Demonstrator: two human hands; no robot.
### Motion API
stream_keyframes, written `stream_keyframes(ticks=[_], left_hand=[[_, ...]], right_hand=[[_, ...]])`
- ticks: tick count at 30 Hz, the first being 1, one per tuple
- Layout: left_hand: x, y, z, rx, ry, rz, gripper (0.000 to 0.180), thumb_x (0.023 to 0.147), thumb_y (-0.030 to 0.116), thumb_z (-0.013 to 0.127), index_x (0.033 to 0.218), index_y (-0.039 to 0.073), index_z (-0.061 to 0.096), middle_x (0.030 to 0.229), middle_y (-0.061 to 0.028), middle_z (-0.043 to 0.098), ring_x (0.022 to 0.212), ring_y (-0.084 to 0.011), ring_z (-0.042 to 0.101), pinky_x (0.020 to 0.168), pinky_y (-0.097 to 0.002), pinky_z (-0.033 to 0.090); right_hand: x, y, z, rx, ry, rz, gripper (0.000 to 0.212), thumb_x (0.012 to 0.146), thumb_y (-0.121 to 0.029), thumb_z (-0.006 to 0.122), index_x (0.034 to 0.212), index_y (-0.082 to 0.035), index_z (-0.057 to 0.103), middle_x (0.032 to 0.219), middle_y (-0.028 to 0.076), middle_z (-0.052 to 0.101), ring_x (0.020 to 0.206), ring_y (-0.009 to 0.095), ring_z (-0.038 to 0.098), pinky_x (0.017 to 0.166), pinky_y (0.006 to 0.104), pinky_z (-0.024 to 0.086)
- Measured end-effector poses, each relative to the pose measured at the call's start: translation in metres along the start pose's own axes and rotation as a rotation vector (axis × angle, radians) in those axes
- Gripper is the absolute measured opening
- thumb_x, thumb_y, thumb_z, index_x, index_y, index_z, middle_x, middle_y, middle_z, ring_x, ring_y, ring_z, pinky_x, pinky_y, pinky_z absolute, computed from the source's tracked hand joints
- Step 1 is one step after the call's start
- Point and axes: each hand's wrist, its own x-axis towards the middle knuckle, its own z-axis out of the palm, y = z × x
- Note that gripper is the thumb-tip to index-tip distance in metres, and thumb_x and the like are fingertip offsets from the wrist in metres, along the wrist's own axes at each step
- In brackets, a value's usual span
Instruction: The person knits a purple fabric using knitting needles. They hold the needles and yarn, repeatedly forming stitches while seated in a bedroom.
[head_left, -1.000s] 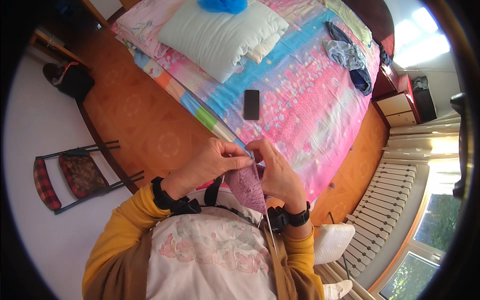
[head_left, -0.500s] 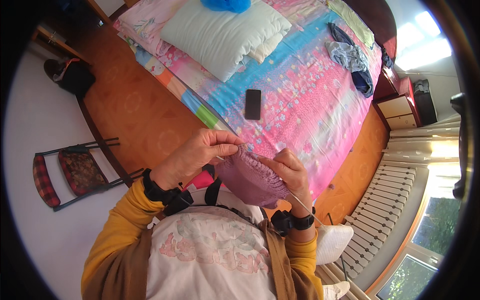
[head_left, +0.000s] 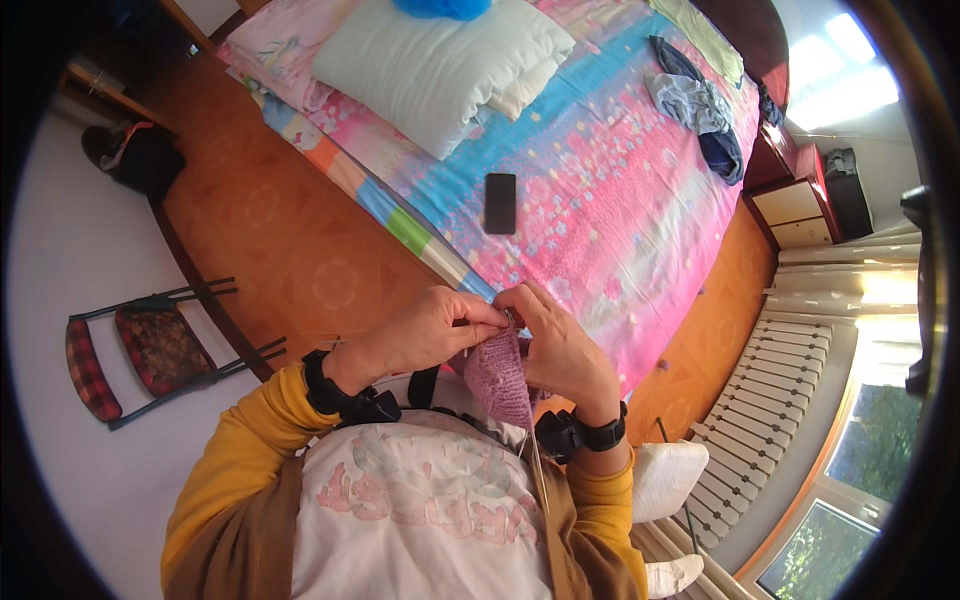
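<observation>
Left hand (head_left: 435, 328), right hand (head_left: 562, 350) pinched, close together; 2 forearms (head_left: 258, 425) converging.

The bed (head_left: 610, 240) spans the top centre of the frame. On it, a quilt (head_left: 430, 75) lies toward the upper left, clothes (head_left: 700, 108) toward the upper right, and a phone (head_left: 501, 204) below the quilt. Under the phone, near the centre, the knitting (head_left: 498, 380) hangs between the left hand (head_left: 435, 328) and the right hand (head_left: 568, 348). A chair (head_left: 165, 345) is at the left edge. At right, a cabinet (head_left: 795, 212) stands beside the bed, above the radiator (head_left: 762, 425); a window (head_left: 825, 545) is at lower right.
</observation>
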Motion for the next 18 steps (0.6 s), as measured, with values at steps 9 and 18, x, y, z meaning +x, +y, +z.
stream_keyframes(ticks=[9, 18], left_hand=[[-0.008, 0.006, -0.035, -0.75, 0.04, -0.268, 0.029, 0.094, 0.024, 0.069, 0.111, 0.002, 0.073, 0.099, -0.0024, 0.072, 0.081, -0.0064, 0.063, 0.067, -0.0198, 0.047], [-0.006, 0.015, -0.028, -0.632, 0.144, -0.248, 0.017, 0.091, 0.021, 0.072, 0.1, 0.006, 0.073, 0.088, 0.0012, 0.07, 0.073, -0.004, 0.061, 0.061, -0.019, 0.043]], right_hand=[[-0.015, 0.007, -0.005, -0.103, 0.297, -0.382, 0.044, 0.07, -0.004, 0.073, 0.114, -0.003, 0.072, 0.082, 0.004, 0.053, 0.073, 0.021, 0.056, 0.065, 0.0336, 0.046], [-0.015, -0.001, -0.011, -0.041, 0.311, -0.415, 0.044, 0.069, -0.004, 0.073, 0.113, 0.0, 0.072, 0.085, 0.005, 0.057, 0.076, 0.021, 0.059, 0.066, 0.0333, 0.048]])
